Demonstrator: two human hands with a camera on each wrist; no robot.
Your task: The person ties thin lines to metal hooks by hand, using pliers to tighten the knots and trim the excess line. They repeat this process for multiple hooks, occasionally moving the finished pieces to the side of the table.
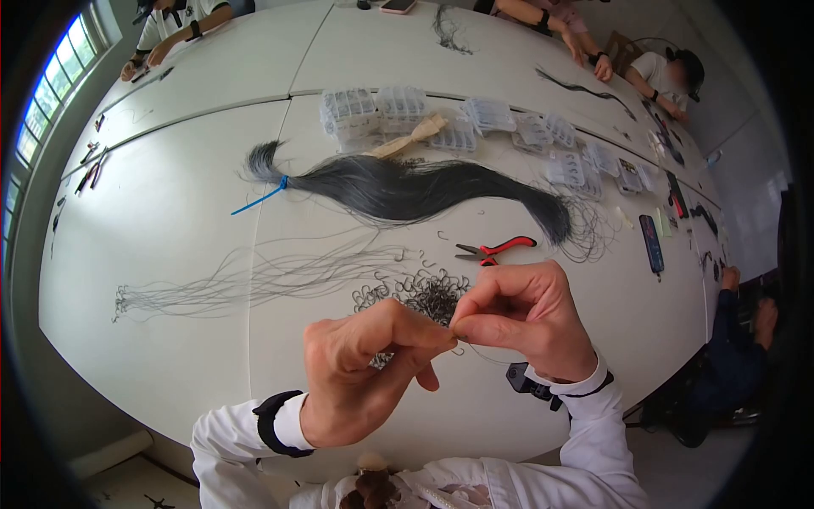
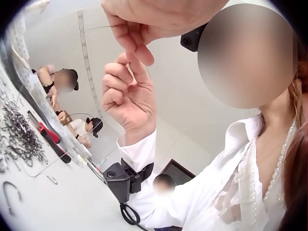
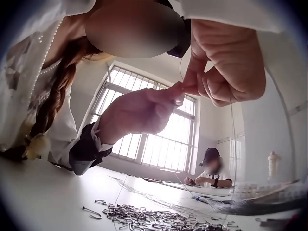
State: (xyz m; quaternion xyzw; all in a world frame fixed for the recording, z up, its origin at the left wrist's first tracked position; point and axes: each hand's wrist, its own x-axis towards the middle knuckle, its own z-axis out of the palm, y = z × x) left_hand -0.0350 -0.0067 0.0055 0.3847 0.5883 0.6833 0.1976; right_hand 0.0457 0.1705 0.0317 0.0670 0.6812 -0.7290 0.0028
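Observation:
Thumb and forefinger of my left hand (image 1: 365, 365) pinch a thin fishing line (image 2: 98, 27) at the fingertips. My right hand (image 1: 534, 318) meets it tip to tip, its thumb and forefinger pinching the same fine line. The fingers hide the small spot between them, and I cannot tell whether a hook is held there. Below and just beyond the hands lies a heap of dark fish hooks (image 1: 431, 293), with a few loose ones around it. To the left, a spread of thin lines (image 1: 288, 280) ends in a cluster of hooks (image 1: 120, 301).
Red-handled pliers (image 1: 496, 250) lie beyond the right hand. A long dark bundle of line (image 1: 398, 187), bound by a blue cable tie (image 1: 261, 200), stretches across the table. Behind it stand clear plastic boxes (image 1: 348, 114). A dark phone-like object (image 1: 651, 244) lies at the right. Other people sit around the table.

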